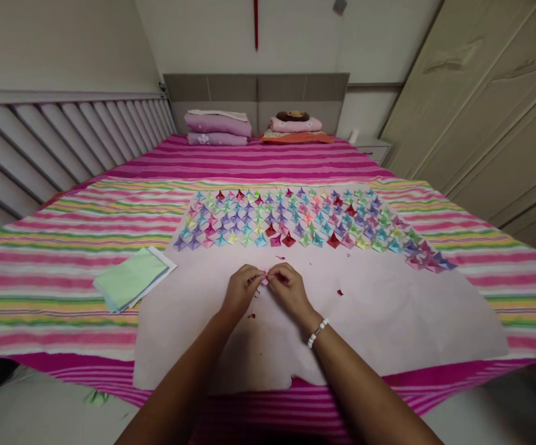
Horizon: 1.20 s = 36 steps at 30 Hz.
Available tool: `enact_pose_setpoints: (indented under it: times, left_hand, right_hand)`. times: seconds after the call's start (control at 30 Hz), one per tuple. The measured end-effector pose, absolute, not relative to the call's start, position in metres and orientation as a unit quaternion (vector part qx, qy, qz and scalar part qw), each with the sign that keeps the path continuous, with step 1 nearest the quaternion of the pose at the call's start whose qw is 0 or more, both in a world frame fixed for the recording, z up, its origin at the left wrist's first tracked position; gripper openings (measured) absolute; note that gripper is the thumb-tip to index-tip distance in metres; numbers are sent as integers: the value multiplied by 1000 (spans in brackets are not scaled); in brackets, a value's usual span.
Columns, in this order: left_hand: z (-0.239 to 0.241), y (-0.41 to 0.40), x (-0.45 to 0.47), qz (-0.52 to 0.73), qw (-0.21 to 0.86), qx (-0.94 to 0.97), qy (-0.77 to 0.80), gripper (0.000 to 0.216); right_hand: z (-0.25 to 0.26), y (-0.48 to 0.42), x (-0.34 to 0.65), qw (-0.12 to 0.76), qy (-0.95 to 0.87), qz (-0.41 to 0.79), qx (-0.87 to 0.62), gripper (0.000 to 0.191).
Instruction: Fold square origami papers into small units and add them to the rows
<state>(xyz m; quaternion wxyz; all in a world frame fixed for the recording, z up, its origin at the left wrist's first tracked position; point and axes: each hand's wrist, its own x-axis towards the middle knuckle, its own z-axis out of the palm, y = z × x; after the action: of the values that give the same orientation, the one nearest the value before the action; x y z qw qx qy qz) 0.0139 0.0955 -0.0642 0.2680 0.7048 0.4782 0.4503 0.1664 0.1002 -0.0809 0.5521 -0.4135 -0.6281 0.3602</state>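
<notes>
Between my two hands is a small pink piece of folded paper (264,280), pinched from both sides and partly covered by fingers. My left hand (243,286) grips its left side with closed fingertips. On the other side, my right hand (290,287), with a white beaded bracelet (318,334) at the wrist, pinches it too. Both hands are just above a large pale pink sheet (388,309) spread on the bed. Beyond them, rows of folded paper shapes (289,238) in many colours stand on the sheet. Small dark red scraps (251,316) lie near my hands.
A stack of paper with light green on top (131,278) lies at the left on the striped bedspread (54,272). Folded purple bedding (219,125) and a pink pile (295,125) rest by the headboard (256,93). A slatted rail (63,142) runs along the left.
</notes>
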Motion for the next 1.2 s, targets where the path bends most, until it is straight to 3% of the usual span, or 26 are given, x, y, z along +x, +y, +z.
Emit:
enact_pose_setpoints:
  times: [0.67,0.83,1.2]
  left_hand:
    - [-98,102,22,513,392,511,568,18]
    - [-97,101,26,516,372,513,577,10]
    - [-104,99,26,488,216,613,583,24]
  right_hand:
    - [-107,113,162,552,-608,333,-463,10]
    - [-107,114,162,547,-621,331,-453,17]
    - [-104,111,162,528,-659,310,-437,26]
